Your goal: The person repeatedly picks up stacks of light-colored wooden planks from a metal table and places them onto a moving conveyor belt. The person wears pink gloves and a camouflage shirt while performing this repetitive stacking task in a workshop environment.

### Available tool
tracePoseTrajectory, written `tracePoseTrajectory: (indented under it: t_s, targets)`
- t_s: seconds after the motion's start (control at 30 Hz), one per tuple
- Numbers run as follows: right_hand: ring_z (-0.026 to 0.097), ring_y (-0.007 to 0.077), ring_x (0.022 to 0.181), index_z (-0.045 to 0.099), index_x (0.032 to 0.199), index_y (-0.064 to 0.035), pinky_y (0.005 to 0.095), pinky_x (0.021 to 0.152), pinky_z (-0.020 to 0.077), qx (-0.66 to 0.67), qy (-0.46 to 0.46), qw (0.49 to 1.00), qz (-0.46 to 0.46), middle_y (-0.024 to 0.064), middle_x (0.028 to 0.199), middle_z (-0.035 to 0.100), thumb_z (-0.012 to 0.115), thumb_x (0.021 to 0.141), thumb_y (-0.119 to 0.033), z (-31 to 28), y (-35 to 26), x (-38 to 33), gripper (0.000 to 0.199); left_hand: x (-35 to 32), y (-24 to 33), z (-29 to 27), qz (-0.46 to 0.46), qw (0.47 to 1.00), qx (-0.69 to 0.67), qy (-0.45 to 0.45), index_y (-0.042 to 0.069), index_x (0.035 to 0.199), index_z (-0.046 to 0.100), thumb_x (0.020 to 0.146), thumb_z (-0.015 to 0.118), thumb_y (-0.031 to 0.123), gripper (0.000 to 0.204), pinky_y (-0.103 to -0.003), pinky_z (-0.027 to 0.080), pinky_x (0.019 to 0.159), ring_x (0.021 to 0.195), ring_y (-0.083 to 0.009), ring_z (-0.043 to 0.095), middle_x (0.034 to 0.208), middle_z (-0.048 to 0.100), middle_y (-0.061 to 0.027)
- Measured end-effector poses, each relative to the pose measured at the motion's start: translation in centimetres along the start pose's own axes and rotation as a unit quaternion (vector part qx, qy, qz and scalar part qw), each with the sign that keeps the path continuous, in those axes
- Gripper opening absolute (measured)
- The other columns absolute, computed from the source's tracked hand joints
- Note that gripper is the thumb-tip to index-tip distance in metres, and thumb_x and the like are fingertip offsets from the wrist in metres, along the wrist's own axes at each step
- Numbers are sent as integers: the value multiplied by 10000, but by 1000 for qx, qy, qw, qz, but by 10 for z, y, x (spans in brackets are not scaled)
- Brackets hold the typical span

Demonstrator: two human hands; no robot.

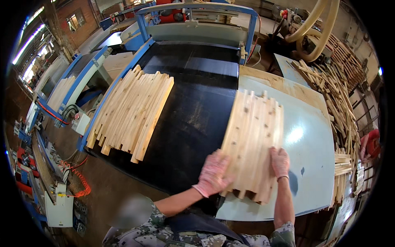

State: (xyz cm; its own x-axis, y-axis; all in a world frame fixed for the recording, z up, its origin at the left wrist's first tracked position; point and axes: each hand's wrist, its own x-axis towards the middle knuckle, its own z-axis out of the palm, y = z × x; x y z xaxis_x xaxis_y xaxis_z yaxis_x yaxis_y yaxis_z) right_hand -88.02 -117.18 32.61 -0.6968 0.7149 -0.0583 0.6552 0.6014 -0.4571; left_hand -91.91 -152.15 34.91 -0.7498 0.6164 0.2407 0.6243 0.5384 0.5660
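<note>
A batch of pale wooden strips (254, 140), laid side by side with uneven ends and dark knots, lies at the right, mostly on a light grey-blue board (310, 164). My left hand (213, 173), in a pink and white knit glove, grips the batch's near left edge and is slightly blurred. On the opposite edge my right hand (280, 162), gloved alike, has its fingers curled against the outermost strip. The strips sit between both hands. A second batch of wooden strips (131, 111) rests on the black conveyor belt (193, 119), left of my hands.
A blue machine frame (197, 5) spans the belt's far end. Loose wooden strips (333, 94) are heaped beyond the board at right. Pale hoses (312, 24) hang at the back right. At left stand a control box (80, 124) and a red coiled hose (80, 181).
</note>
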Motion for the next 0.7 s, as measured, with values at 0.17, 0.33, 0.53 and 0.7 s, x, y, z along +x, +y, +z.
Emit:
tracePoseTrajectory:
  t_s: [0.17, 0.33, 0.53, 0.7]
  targets:
    - [686, 455, 1186, 707, 1154, 67, 503, 1031, 535, 12, -105, 994, -30, 301, 1194, 733, 661, 956, -591, 26, -166, -55, 689, -48, -103, -88, -72, 981, 177, -39, 44, 1632, 450, 949, 575, 725, 973, -645, 97, 1318, 1597, -543, 240, 1705, 318, -332]
    - [648, 410, 1306, 653, 1291, 71, 487, 1081, 525, 83, -192, 976, -66, 287, 1349, 678, 678, 950, -598, 76, -274, -94, 751, -68, -171, -178, -163, 952, 248, -74, 50, 1678, 361, 974, 570, 681, 968, -603, 50, 1339, 1635, -495, 181, 1764, 233, -286]
    - [588, 428, 1374, 529, 1466, 31, 501, 1153, 476, 117, -126, 984, -54, 274, 1471, 597, 592, 1009, -602, 116, -292, -118, 783, -80, -210, -198, -157, 949, 262, -75, 38, 1674, 365, 972, 617, 653, 966, -577, 87, 1345, 1632, -460, 228, 1751, 300, -254]
    - [425, 323, 1569, 380, 1633, 76, 371, 1255, 349, 447, -147, 880, 59, 245, 1677, 454, 647, 1045, -501, 122, -252, -146, 866, -93, -231, -195, -126, 962, 241, -35, 27, 1633, 438, 965, 695, 571, 899, -582, 148, 1337, 1609, -452, 284, 1715, 375, -248]
